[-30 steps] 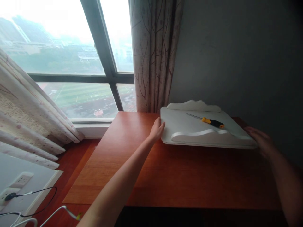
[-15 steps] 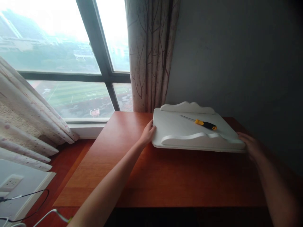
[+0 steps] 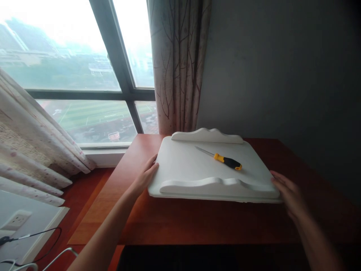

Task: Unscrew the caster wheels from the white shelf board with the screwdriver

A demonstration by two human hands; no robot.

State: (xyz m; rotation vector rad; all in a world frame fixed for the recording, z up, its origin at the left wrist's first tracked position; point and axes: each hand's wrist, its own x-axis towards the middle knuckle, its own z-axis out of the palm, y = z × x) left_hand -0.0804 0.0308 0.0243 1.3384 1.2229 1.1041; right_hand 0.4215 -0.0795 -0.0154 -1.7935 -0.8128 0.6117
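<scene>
My left hand (image 3: 146, 174) grips the left edge of a white board (image 3: 180, 162), and my right hand (image 3: 287, 191) holds its right edge. The board is a flat panel with rounded corners. Along its far side stands a wavy-topped white strip (image 3: 207, 136), and a matching strip (image 3: 218, 186) runs along the near side. On the board between them lies a screwdriver (image 3: 228, 162) with a black and yellow handle, its metal tip pointing left and away. Shadow darkens the table under the near edge; whether the board touches the table I cannot tell.
A reddish-brown wooden table (image 3: 183, 226) spreads beneath the board. Behind it are a patterned curtain (image 3: 180, 67) and a grey wall (image 3: 267, 75). A large window (image 3: 84, 67) is at the left. A wall socket (image 3: 18, 220) and cables (image 3: 58, 259) are at lower left.
Both hands have brought the white board left and closer to me, with the screwdriver riding along on top. The grip at both edges stays.
</scene>
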